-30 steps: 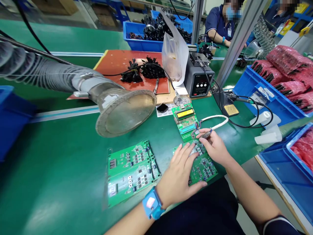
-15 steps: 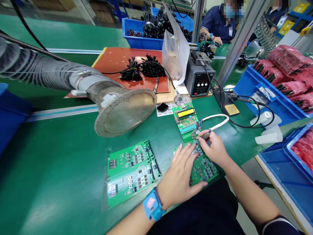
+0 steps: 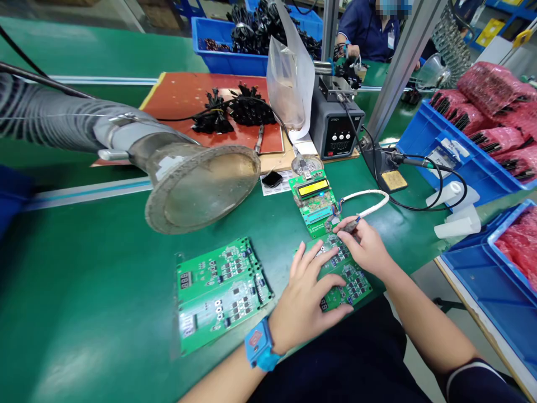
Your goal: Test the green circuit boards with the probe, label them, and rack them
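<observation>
Circuit board (image 3: 354, 280) lies flat on the table (image 3: 126, 291) close to the person, partly under the left hand (image 3: 308, 296). Of its two halves, one lies beyond the other; each runs left to right with a slant, its right end farther away than its left. A small digit display (image 3: 323, 304) marks the left end of the near half; the left hand covers much of that side, so the whole board's long axis cannot be judged surely. That hand is palm down, fingers spread and pointing far, and is the nearer one to the board's left part.

At the far right corner, the right hand (image 3: 367, 249) has thumb and fingers pinched on a cable end (image 3: 351, 225). What matters most is this line: the cable end slants from far right to near left, its tip pointing left across the board's far edge. Whether it touches cannot be told.

Well to the left lie similar boards (image 3: 226, 291), slanting likewise. Just beyond the held-down board sits a smaller board with a yellow screen (image 3: 314, 189), and a white cable (image 3: 369, 193) loops rightward from it back to the right hand.
</observation>
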Demonstrator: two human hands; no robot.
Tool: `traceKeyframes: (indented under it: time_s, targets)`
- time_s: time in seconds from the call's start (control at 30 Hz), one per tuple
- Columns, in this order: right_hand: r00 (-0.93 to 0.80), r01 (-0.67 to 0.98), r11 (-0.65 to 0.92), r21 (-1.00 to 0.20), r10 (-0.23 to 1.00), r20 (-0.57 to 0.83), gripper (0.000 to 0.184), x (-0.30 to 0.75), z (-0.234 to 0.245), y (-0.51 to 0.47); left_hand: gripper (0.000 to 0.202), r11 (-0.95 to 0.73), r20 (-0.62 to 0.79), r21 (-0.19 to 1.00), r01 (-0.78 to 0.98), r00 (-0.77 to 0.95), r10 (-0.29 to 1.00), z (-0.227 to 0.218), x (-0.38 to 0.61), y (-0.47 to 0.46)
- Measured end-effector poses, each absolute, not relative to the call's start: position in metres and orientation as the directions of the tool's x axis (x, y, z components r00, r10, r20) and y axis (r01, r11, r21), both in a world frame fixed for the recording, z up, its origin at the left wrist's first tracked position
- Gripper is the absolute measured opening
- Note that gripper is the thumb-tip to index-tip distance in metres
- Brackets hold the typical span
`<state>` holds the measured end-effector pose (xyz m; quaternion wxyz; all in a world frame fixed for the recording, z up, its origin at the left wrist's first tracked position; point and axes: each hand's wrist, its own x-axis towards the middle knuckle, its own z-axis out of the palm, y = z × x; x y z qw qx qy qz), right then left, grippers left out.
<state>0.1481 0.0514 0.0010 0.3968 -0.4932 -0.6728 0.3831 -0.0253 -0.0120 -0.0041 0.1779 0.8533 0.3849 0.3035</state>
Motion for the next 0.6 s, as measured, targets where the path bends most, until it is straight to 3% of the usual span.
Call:
traceKeyframes:
  time_s: [0.13,0.33,0.6]
  targets:
    - [-0.192,0.36,0.224,-0.905,0.968,0.163,0.009,0.147,-0.001,0.051,0.006,-0.681,0.441,0.517,0.519,0.521,0.731,-0.004,-0.026,-0.014]
    - [-0.185,0.366,0.223,-0.904,0.969,0.164,0.01,0.142,-0.001,0.051,0.016,-0.79,0.511,0.363,0.494,0.603,0.612,-0.016,-0.032,-0.014]
    - [-0.177,0.362,0.21,-0.908,0.972,0.155,0.01,0.142,-0.001,0.051,0.016,-0.799,0.542,0.366,0.477,0.589,0.599,-0.016,-0.029,-0.015]
